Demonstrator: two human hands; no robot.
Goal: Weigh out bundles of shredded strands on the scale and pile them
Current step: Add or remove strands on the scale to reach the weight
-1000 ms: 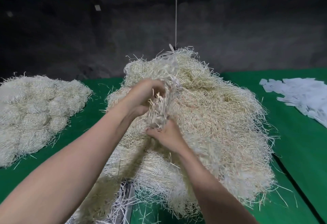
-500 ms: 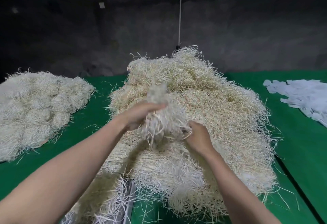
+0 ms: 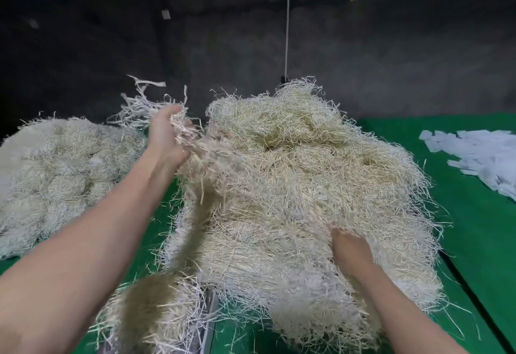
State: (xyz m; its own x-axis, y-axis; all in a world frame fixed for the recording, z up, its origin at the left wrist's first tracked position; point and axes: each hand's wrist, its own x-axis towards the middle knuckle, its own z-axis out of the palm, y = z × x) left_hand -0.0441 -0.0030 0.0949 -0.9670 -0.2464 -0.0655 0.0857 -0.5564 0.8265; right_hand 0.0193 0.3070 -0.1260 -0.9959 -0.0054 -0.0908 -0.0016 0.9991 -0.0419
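The fingers (image 3: 171, 110) of the left hand (image 3: 164, 139) are curled round a bundle of shredded strands (image 3: 183, 130) and hold it up in the air, above the gap between the two piles. Pale flat strips of the bundle stick out past the fingers, up and to the left, and a loose tail of it trails down to the right, touching the side of the big heap. The fingers of the right hand (image 3: 350, 250) are pushed into the near right part of the heap and are buried in strands, so whether they grip anything cannot be told; only the back of the hand and the wrist show.

The big heap of shredded strands (image 3: 301, 169) lies in the middle of the green table (image 3: 474, 256), straw-yellow on top and whiter along its near edge. Left of it, apart across a strip of green, lies a lower pile of rounded bundles (image 3: 58, 166). At the near edge, under loose strands, a grey metal rim (image 3: 208, 323) shows. On the far right of the table lies a scatter of white paper slips (image 3: 483, 155). Behind the heap a thin white cord (image 3: 287, 23) hangs straight down before a dark wall.
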